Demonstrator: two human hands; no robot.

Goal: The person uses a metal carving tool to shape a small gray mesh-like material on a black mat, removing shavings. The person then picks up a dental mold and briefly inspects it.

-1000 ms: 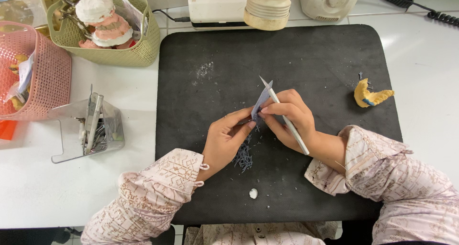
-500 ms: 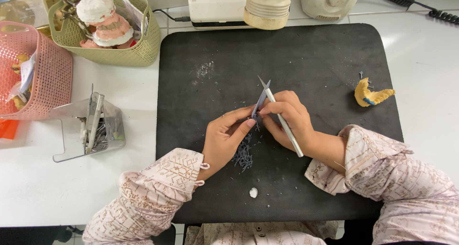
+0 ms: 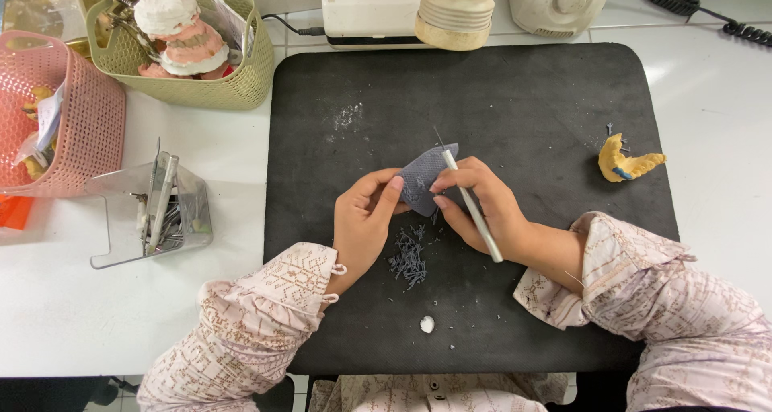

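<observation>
- Centrally, on the black mat (image 3: 515,98), the left hand (image 3: 362,227) pinches a grey-blue sheet (image 3: 422,183).
- The right hand (image 3: 482,207) grips a thin metal tool (image 3: 470,207) against it.
- Grey shavings (image 3: 408,255) lie beneath.

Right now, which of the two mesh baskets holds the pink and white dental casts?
The green basket, behind the pink basket, which holds only small yellow and white items.

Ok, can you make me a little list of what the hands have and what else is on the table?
Left hand: pinches a thin grey-blue wax sheet
Right hand: holds a slim white-handled carving tool like a pen, tip on the sheet
Under the hands: grey-blue shavings on a black mat
Right side: yellow curved wax piece
Left side: green basket, pink basket, clear tool holder
</observation>
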